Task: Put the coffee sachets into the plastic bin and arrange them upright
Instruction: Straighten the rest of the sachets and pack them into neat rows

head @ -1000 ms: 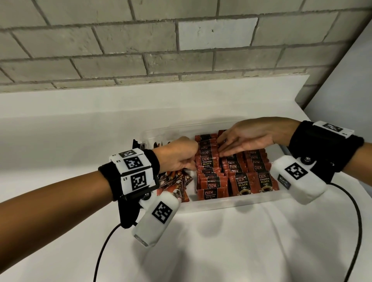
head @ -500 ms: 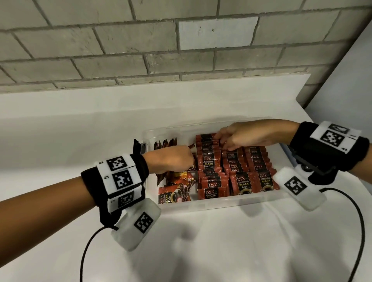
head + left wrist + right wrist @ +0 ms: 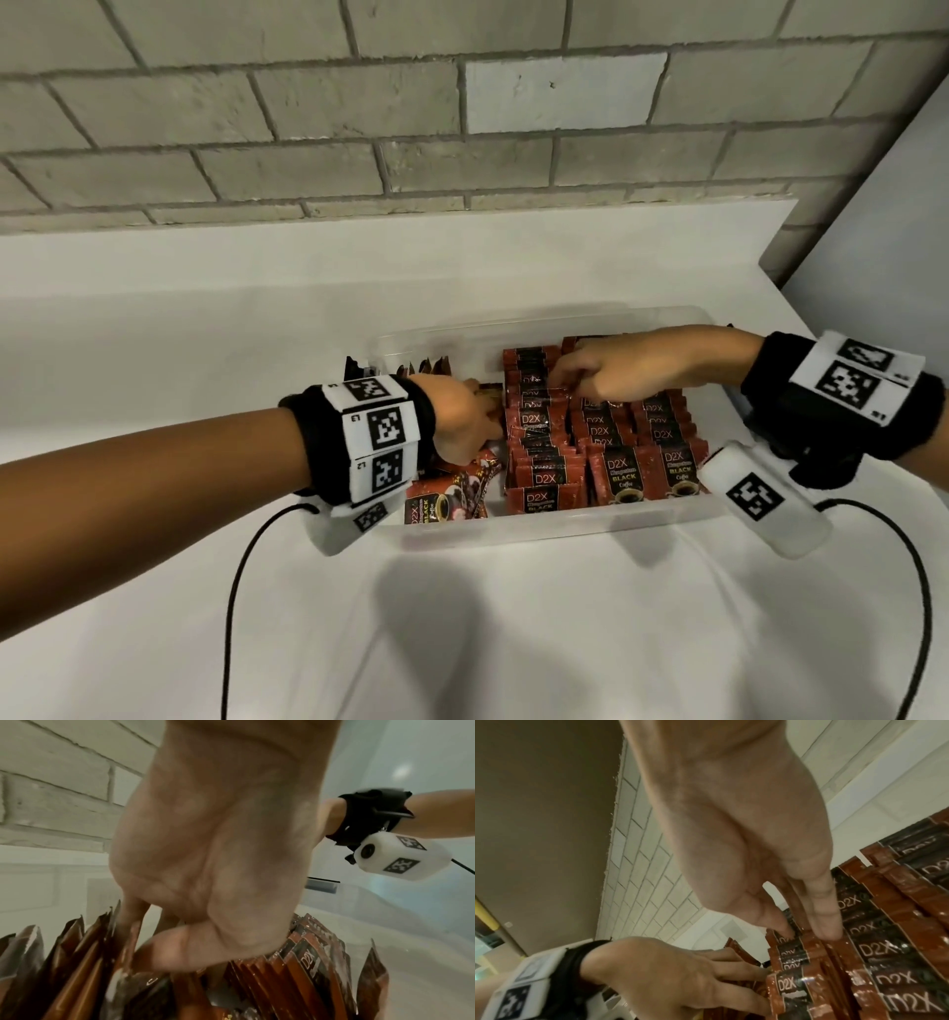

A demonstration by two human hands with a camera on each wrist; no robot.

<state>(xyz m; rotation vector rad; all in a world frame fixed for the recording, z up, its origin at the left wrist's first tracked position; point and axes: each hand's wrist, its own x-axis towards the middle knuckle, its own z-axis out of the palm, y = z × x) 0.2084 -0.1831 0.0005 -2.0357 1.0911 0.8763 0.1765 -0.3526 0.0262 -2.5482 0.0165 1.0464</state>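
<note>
A clear plastic bin [image 3: 565, 520] on the white counter holds red D2X coffee sachets [image 3: 629, 473] standing in rows. A few sachets [image 3: 447, 496] lie flat in its left front part. My left hand [image 3: 462, 421] is inside the bin at the left, and its straight fingers [image 3: 731, 970] press against the side of the left row. In the left wrist view its palm [image 3: 205, 852] fills the frame above sachet tops [image 3: 306, 963]. My right hand [image 3: 606, 370] reaches in from the right. Its straight fingertips [image 3: 830, 933] and thumb touch the sachet tops [image 3: 875, 949] at the back of the rows.
A brick wall [image 3: 359, 128] rises behind the counter [image 3: 205, 308], and a grey panel [image 3: 883, 231] stands at the right. A few dark sachets [image 3: 426, 366] stand at the bin's back left, beside a small black object [image 3: 356, 366]. Cables [image 3: 231, 616] trail from both wrists.
My left hand has slid left and back along the row's side, uncovering the flat sachets in the left front. My right hand has drawn back towards the far end of the rows.
</note>
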